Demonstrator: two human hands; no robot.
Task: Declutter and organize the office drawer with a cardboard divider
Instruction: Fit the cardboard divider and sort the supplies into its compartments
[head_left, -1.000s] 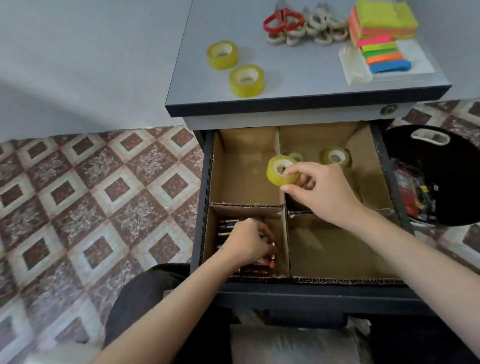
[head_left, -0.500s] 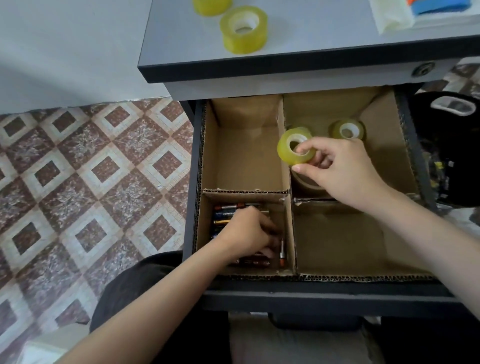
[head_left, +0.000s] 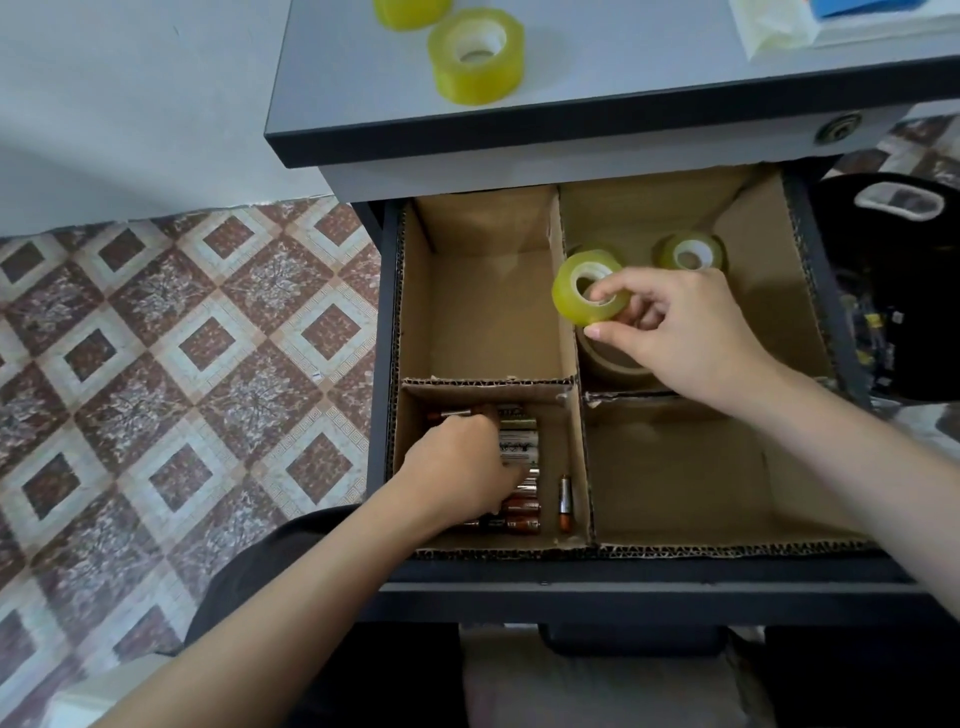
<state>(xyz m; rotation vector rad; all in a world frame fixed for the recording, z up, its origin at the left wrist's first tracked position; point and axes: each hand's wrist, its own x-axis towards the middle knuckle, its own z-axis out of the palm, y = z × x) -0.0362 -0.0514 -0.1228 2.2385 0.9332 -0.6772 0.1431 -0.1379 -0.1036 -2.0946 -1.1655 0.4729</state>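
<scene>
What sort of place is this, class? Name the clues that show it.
Probably a home office or study corner: a grey desk with an open drawer holding a cardboard divider, tape rolls and batteries, over a patterned tiled floor.

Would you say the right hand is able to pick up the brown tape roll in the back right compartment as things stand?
Probably not yet: the right hand pinches a yellow tape roll, so its grip is taken, though the brown tape roll lies just below it.
</scene>
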